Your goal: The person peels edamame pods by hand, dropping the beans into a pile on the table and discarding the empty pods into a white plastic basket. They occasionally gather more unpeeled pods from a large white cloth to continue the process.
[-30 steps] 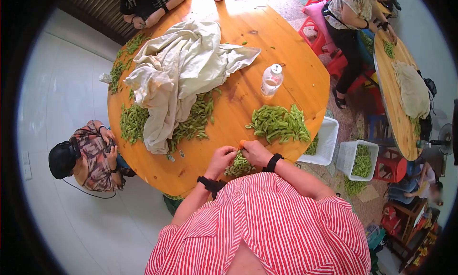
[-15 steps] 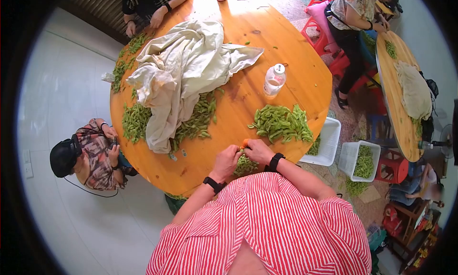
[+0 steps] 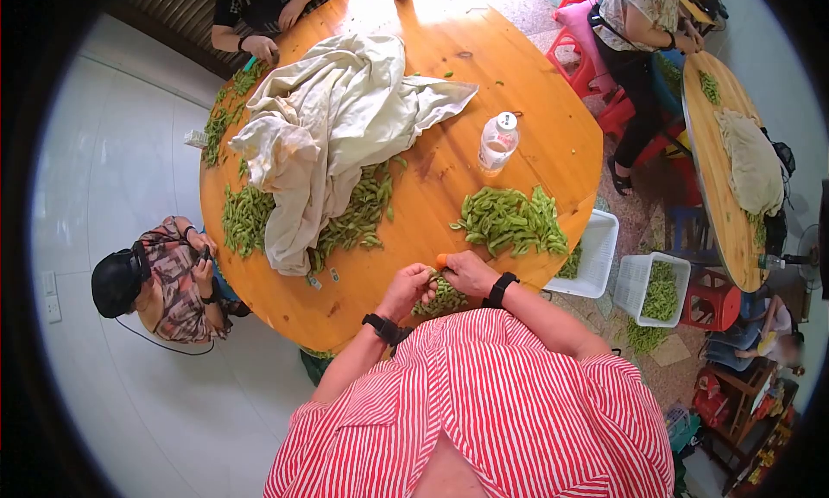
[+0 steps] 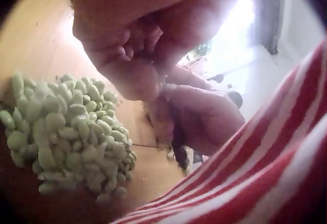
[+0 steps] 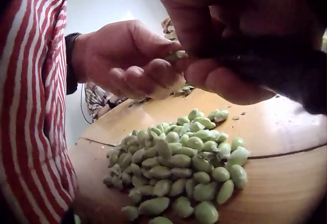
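Both hands meet over the near table edge in the head view. My left hand (image 3: 408, 293), with curled fingers, pinches a small green bean pod (image 5: 177, 56) between thumb and fingertips. Against it my right hand (image 3: 473, 274) has its fingers curled, their tips at the same pod. A small orange piece (image 3: 442, 261) shows at the right hand's index finger. Below the hands lies a heap of shelled pale green beans (image 5: 173, 168), also large in the left wrist view. A pile of unshelled green pods (image 3: 511, 222) lies just beyond the right hand.
A cream cloth (image 3: 332, 127) partly covers more pods (image 3: 367, 209) on the round wooden table (image 3: 432, 170). A plastic bottle (image 3: 498, 144) stands behind the pod pile. White baskets (image 3: 596, 261) stand at the right. Another person (image 3: 160, 278) sits at the left, others farther off.
My hands stay together over the beans; the left fingers shift slightly and turn. The view has moved a little. The person at the far side has moved a hand toward the pods.
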A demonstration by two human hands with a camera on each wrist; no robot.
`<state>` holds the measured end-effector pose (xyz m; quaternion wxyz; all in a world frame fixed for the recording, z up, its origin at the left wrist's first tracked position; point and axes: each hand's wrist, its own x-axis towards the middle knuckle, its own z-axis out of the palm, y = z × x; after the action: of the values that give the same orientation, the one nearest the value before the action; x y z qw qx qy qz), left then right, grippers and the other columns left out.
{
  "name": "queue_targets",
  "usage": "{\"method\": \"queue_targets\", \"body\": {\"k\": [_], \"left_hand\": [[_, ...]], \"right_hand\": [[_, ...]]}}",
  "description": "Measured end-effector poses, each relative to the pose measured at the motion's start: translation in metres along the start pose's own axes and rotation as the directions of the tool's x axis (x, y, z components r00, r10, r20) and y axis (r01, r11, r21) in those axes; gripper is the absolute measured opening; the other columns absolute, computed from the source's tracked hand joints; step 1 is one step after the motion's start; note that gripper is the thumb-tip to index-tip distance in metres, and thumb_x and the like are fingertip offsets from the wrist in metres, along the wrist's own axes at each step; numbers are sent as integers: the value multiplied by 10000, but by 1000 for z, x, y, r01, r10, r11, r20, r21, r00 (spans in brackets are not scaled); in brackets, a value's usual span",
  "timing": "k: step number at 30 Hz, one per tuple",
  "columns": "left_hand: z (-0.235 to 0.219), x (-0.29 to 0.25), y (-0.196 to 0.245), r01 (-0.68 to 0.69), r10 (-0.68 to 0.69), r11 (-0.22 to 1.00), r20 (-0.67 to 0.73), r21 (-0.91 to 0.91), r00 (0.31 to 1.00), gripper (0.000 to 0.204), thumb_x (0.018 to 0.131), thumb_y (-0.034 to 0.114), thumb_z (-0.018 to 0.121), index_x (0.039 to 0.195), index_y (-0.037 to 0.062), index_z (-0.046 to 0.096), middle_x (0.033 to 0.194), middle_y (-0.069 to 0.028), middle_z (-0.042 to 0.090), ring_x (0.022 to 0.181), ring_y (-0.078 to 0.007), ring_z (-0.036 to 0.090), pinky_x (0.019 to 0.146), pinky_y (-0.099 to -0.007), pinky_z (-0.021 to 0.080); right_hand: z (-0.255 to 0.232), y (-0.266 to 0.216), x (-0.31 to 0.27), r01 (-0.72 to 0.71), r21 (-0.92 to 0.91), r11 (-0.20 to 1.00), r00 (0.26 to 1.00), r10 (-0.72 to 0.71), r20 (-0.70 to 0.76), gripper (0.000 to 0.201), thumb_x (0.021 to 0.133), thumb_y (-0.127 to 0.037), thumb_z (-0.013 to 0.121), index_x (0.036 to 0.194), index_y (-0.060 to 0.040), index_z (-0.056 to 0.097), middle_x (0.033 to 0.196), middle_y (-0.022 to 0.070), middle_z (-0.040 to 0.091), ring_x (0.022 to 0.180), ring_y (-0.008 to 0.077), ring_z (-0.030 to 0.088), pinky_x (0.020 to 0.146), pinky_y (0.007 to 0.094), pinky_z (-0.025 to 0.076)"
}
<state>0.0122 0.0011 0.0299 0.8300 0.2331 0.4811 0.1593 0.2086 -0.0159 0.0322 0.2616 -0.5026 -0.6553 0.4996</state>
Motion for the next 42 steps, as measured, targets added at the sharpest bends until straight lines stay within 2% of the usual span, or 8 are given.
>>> {"method": "queue_targets", "body": {"k": [4, 12, 22, 25, 27, 31, 36, 42], "left_hand": [[-4, 5, -6, 8, -8, 998, -1, -69, 1000, 168, 970, 183, 501, 910, 36, 556, 713, -26, 601, 550, -110, 582, 469, -220, 465], [11, 9, -14, -200, 295, 896, -197, 397, 935, 150, 966, 178, 506, 951, 43, 571, 686, -20, 585, 525, -85, 564, 445, -204, 443], [11, 4, -11, -165, 187, 967, -101, 195, 977, 140, 951, 178, 547, 951, 43, 586, 786, -18, 619, 576, -75, 577, 490, -194, 444], [6, 8, -20, -323, 375, 852, -49, 411, 926, 135, 936, 153, 561, 960, 28, 604, 807, -48, 627, 662, -126, 606, 582, -240, 474], [3, 11, -24, -457, 646, 526, 13, 717, 763, 153, 909, 143, 586, 953, 1, 620, 800, -84, 623, 733, -179, 610, 663, -289, 482], [1, 11, -25, -431, 640, 493, 20, 756, 768, 177, 887, 150, 600, 931, -20, 627, 806, -118, 614, 745, -214, 608, 696, -318, 486], [-8, 15, -17, -157, 191, 944, -94, 291, 977, 193, 944, 222, 557, 951, 44, 632, 752, 2, 584, 657, -93, 544, 578, -228, 447], [-3, 11, -3, -46, 67, 970, -82, 238, 994, 192, 961, 237, 539, 964, 63, 621, 729, 40, 554, 605, -46, 500, 515, -184, 407]], "right_hand": [[3, 2, 0, 7, -26, 1000, 1000, -7, 0, 141, 812, -100, 549, 900, 10, 558, 760, 246, 592, 719, 395, 605, 618, 411, 477], [8, 2, 0, -173, 47, 984, 985, 173, -1, 198, 825, -149, 553, 901, 33, 570, 765, 248, 608, 722, 379, 612, 645, 408, 474], [5, 9, 1, -230, 103, 968, 973, 227, 41, 279, 828, -221, 582, 931, 37, 610, 774, 201, 639, 722, 270, 633, 668, 367, 477], [0, 3, 1, -315, 163, 935, 949, 307, 74, 274, 825, -208, 578, 934, 39, 623, 795, 200, 650, 736, 286, 637, 677, 363, 483], [-1, 0, 1, -377, 172, 910, 925, 361, 121, 278, 816, -206, 586, 942, 37, 633, 802, 208, 654, 747, 307, 644, 680, 371, 488], [4, 5, -1, -202, 89, 975, 979, 201, 16, 270, 810, -203, 594, 932, 35, 630, 787, 212, 651, 741, 326, 645, 672, 381, 491], [2, -2, -1, -200, 64, 978, 979, 203, -35, 265, 808, -196, 617, 939, 34, 608, 807, 222, 643, 776, 342, 641, 681, 395, 488], [4, -8, -1, -173, 76, 982, 977, 181, -116, 262, 792, -169, 665, 948, 23, 578, 803, 216, 626, 775, 346, 635, 666, 393, 483]]}}
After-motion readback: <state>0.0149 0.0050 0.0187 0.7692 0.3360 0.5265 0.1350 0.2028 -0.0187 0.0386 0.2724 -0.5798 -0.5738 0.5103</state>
